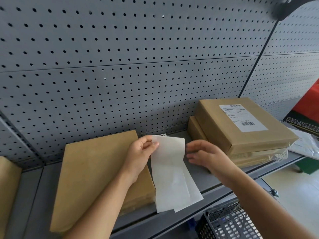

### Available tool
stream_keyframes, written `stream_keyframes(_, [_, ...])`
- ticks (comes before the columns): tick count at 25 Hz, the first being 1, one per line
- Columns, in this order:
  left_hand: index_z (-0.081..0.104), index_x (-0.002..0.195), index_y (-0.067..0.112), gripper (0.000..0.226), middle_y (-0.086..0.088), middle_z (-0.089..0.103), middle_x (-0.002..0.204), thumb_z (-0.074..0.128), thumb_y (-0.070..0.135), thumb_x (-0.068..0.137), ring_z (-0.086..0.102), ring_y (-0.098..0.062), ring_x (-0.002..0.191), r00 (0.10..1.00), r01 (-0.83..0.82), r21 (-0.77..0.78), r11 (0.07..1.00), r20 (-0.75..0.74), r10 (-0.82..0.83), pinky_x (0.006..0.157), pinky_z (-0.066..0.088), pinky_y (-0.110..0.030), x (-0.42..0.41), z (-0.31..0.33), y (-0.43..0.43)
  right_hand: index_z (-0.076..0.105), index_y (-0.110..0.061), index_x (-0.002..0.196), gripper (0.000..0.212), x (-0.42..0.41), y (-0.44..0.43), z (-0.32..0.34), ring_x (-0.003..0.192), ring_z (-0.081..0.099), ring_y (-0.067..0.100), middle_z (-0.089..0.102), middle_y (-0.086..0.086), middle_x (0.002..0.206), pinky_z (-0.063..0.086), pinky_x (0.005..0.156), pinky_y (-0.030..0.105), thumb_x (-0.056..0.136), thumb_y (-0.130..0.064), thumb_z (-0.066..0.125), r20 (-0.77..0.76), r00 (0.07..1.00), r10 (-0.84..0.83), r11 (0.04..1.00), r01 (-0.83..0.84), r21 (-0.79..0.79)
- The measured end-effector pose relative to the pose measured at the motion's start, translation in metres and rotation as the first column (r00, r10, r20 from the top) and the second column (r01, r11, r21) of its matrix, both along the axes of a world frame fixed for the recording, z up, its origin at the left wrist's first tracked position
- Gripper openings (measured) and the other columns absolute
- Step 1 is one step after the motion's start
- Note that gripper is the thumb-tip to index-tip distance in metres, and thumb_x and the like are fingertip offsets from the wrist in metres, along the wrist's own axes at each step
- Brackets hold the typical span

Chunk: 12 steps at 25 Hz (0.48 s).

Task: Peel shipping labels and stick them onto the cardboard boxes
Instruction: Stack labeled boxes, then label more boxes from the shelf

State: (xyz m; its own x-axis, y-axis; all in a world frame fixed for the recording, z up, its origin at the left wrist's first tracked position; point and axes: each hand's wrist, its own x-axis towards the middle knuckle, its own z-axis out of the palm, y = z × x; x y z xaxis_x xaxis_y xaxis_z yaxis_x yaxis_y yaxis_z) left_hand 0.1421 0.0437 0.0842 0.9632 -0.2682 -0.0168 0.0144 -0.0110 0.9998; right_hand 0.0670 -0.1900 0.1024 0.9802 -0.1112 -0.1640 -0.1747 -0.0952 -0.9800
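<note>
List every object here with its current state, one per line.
Label strip: hanging, pinched at its top.
Left hand: pinching the strip.
Right hand: open, beside the strip.
Flat box: closed, unlabelled.
Stacked top box: closed, labelled.
Basket: contents unclear.

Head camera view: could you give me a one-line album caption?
Left hand holds a label strip above an unlabelled cardboard box; right hand open beside it.

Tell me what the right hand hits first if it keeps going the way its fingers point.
The right hand points left, fingers apart, so it would likely meet the hanging label strip pinched by the left hand. Depth is uncertain.
</note>
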Motion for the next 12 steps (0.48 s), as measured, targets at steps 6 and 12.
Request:
stream_keyframes(6, [0.071, 0.118, 0.013, 0.020, -0.006, 0.081, 0.104, 0.066, 0.010, 0.099, 0.076, -0.026, 0.101, 0.999, 0.048, -0.023, 0.999, -0.003, -0.048, 0.093, 0.059, -0.039, -0.002, 0.000, -0.001, 0.070, -0.024, 0.110, 0.016, 0.023, 0.028, 0.025, 0.098, 0.059, 0.004, 0.061, -0.011, 0.110, 0.047, 0.087, 0.015, 0.096, -0.022, 0.062, 0.370, 0.925, 0.093, 0.779, 0.164, -0.605])
stream_keyframes(12, [0.070, 0.124, 0.012, 0.025, -0.005, 0.081, 0.106, 0.066, 0.012, 0.099, 0.076, -0.023, 0.101, 0.995, 0.089, -0.006, 0.996, 0.047, -0.088, 0.097, 0.058, -0.045, -0.002, 0.000, -0.001, 0.072, -0.023, 0.106, 0.019, 0.040, 0.046, 0.022, 0.093, 0.060, 0.016, 0.066, -0.007, 0.104, 0.054, 0.071, 0.031, 0.093, -0.036, 0.066, 0.424, 0.840, 0.340, 0.479, 0.233, -0.846])
